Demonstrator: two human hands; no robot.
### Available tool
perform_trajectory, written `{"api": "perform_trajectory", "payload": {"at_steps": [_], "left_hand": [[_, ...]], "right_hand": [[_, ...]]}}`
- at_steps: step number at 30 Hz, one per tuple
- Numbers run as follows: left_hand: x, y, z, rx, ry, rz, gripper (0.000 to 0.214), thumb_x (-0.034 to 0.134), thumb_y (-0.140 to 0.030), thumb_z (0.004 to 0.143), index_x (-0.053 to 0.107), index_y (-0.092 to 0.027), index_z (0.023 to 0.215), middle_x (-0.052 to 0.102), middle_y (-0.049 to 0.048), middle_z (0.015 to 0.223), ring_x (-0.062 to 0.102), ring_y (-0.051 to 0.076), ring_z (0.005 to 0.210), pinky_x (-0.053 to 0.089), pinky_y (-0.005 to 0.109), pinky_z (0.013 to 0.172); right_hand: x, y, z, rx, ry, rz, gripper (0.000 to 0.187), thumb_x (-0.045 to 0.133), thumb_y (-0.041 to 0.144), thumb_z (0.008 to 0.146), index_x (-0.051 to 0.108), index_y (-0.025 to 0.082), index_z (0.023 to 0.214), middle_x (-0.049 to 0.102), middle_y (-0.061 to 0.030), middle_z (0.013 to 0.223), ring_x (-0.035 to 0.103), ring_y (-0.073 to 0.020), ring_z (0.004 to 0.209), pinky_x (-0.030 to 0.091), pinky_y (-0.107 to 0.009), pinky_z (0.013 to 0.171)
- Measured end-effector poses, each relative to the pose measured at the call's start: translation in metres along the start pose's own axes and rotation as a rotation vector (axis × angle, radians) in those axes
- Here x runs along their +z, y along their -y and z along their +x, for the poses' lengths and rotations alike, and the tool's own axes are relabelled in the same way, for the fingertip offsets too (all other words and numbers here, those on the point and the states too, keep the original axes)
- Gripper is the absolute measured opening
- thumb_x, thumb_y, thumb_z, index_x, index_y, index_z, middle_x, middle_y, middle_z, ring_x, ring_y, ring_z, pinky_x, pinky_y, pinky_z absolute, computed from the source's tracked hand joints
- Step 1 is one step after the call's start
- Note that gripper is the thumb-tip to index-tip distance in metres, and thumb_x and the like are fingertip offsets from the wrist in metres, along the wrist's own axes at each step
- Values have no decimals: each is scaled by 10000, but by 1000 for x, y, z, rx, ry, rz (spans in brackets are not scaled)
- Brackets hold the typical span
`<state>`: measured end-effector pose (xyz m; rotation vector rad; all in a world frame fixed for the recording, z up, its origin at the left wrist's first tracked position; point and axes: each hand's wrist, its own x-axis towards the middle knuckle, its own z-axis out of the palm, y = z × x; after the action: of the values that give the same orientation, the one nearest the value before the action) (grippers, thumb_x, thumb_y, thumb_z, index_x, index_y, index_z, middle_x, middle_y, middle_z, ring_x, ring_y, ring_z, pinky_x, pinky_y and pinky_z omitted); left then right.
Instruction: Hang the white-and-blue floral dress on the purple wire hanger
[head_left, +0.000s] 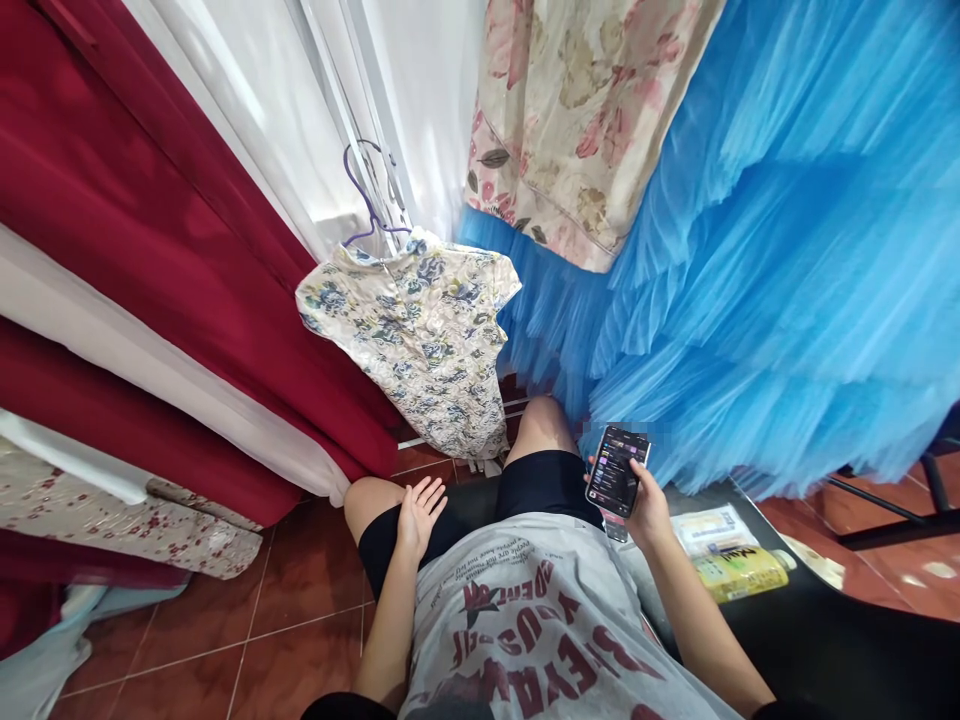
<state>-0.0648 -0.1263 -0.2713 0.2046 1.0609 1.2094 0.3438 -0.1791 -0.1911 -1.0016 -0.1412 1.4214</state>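
Observation:
My right hand [646, 508] is closed round a smartphone [616, 470], its thumb lying over the lit dark screen, which shows a list. The phone is held above my thigh. My left hand [420, 512] rests palm up on my other thigh in dark shorts, fingers apart and nothing in it. Straight ahead, a white blouse with blue flowers [424, 335] hangs from a purple hanger [367, 195] on a white metal rack.
Layered blue tulle [787, 250] fills the right side, beside a pink floral cloth [577, 120]. Dark red drapes [150, 200] hang at the left. A yellow bottle [746, 573] and a white packet [709, 530] lie on the black seat [847, 650]. The floor is red tile [300, 610].

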Motion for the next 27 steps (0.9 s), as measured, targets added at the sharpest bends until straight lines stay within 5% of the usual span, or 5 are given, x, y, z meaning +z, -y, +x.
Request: {"api": "perform_trajectory", "payload": {"at_steps": [12,20,27], "left_hand": [[1,0,-2,-10,-2,16,436,425,-369,1035,549,-115,1367,588,228,1410,618,280,1264,439,475,1131],[1,0,-1,-7,-8,10,410,432,-368,1030,573,-118,1322,609,222,1382,642,271,1222,442,480,1123],[2,0,-2,-2,-8,17,400,435,-374,1028,586,-117,1295,616,218,1372,649,265,1204,443,477,1122]], "right_hand": [[1,-5,-1,-119,-22,-80,544,767,289,732,631,215,1254,799,-82,997,778,-322,800,647,-465,658],[-3,-9,4,-38,-32,-22,472,673,422,818,670,169,1217,791,-117,1021,776,-315,800,644,-435,640],[-8,-8,8,-74,-61,-61,527,744,356,739,645,191,1229,794,-102,993,773,-311,769,631,-414,584]]}}
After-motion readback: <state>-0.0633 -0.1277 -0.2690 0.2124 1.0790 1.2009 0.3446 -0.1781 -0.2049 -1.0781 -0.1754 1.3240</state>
